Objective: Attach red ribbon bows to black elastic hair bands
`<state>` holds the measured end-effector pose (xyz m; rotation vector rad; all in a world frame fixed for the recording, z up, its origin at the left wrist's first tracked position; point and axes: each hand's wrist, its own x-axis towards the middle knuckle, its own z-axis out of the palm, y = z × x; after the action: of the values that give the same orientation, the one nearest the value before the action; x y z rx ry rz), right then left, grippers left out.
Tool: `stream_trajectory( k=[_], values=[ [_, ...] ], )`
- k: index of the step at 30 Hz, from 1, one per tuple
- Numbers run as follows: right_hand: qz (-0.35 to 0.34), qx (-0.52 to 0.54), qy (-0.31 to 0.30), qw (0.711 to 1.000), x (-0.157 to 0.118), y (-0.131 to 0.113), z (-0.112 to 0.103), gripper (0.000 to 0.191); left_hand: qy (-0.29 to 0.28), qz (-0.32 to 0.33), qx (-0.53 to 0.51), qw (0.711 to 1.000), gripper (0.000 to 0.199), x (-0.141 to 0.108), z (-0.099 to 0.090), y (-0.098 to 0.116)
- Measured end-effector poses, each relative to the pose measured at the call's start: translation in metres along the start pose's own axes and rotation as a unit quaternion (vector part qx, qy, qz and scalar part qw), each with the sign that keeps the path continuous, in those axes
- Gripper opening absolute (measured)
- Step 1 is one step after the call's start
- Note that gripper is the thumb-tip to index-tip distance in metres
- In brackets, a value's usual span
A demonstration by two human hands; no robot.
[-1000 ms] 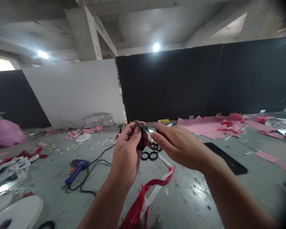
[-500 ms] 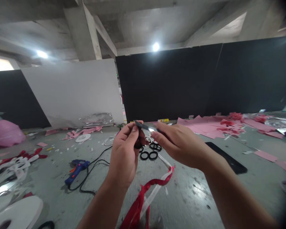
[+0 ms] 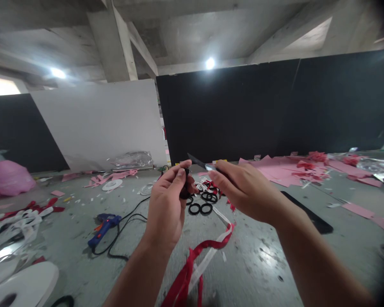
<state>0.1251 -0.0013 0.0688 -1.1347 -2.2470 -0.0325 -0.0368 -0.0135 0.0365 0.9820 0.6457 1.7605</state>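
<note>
Knife: slim dark-bladed utility knife (image 3: pixel 201 163), gripped in right hand (image 3: pixel 243 192)
Left hand (image 3: pixel 168 209): pinches small black ring (image 3: pixel 184 192)

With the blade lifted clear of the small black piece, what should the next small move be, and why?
Probably bring the knife in the right hand back down to the small black piece pinched in the left hand. The blade tip points up and left, apart from the piece, and the left fingertips sit close to its path, so a slow approach seems wise.
</note>
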Motion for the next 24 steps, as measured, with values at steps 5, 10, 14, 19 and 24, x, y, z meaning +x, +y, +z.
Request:
stream_trajectory(
  k=[5, 10, 14, 19, 24],
  values=[
    [-0.040, 0.009, -0.031, 0.999, -0.0009, -0.0061, 0.0046, 0.038, -0.005, 0.009, -0.005, 1.000, 0.015, 0.0004, 0.0007, 0.0002],
    [-0.036, 0.002, -0.031, 0.999, -0.0005, -0.0055, 0.0079, 0.039, -0.016, 0.009, -0.006, 1.000, 0.013, -0.0011, -0.0010, -0.0018],
    [-0.035, -0.006, -0.032, 0.999, 0.0000, -0.0043, 0.0090, 0.041, -0.022, 0.011, -0.017, 1.000, 0.011, -0.0010, -0.0012, -0.0025],
    [-0.036, 0.004, -0.040, 0.999, 0.0004, -0.0045, 0.0079, 0.041, -0.028, 0.001, -0.037, 0.999, 0.009, -0.0017, 0.0010, 0.0004],
    [-0.036, 0.018, -0.033, 0.999, 0.0014, -0.0029, 0.0060, 0.041, -0.051, -0.041, -0.080, 0.995, 0.011, -0.0039, 0.0035, 0.0043]
  ],
)
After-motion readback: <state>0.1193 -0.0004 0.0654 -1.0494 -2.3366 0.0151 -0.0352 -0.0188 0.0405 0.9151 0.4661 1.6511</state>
